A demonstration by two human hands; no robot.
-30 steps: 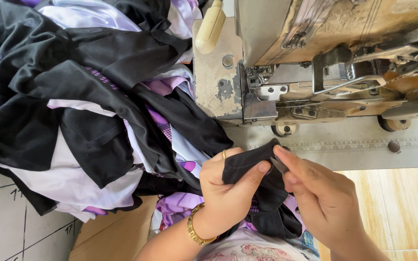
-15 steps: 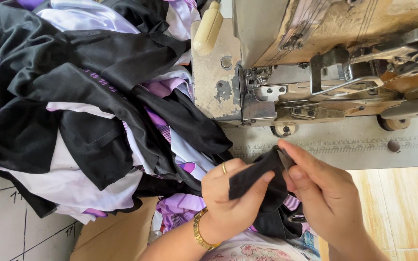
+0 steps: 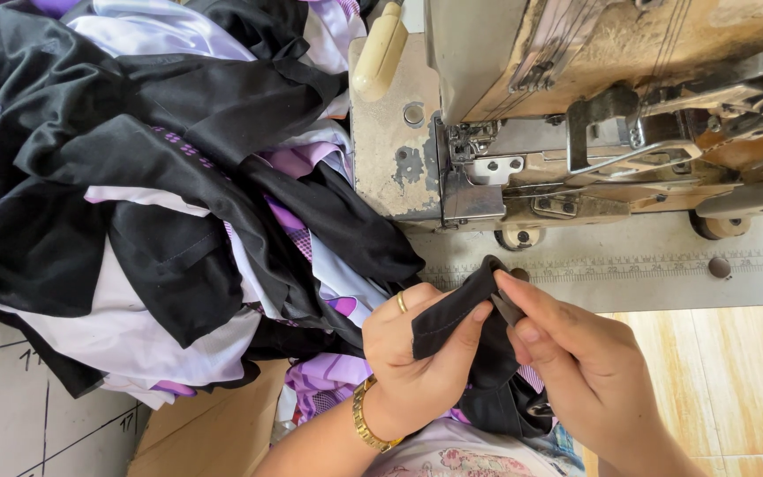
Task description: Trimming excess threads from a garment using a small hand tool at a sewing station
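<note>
Below the sewing machine (image 3: 576, 168), left hand (image 3: 412, 353) and right hand (image 3: 576, 371) pinch black fabric strip (image 3: 452, 309); garment pile (image 3: 161, 194) crowds left

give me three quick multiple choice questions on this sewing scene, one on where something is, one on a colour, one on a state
1. Where does the heap of clothes lie?
A. to the left of the sewing machine
B. on top of the machine
C. to the right of the machine

2. What colour is the cloth piece in the hands?
A. white
B. black
C. red

3. How is the left hand holding the cloth piece?
A. lying flat and open beside it
B. pinching it between thumb and fingers
C. not touching it

Answers:
1. A, the heap fills the left of the view and the machine stands at upper right.
2. B, the piece is black against the pale machine bed.
3. B, the thumb presses the cloth against the fingers, with the right hand meeting it at the cloth's edge.
</note>
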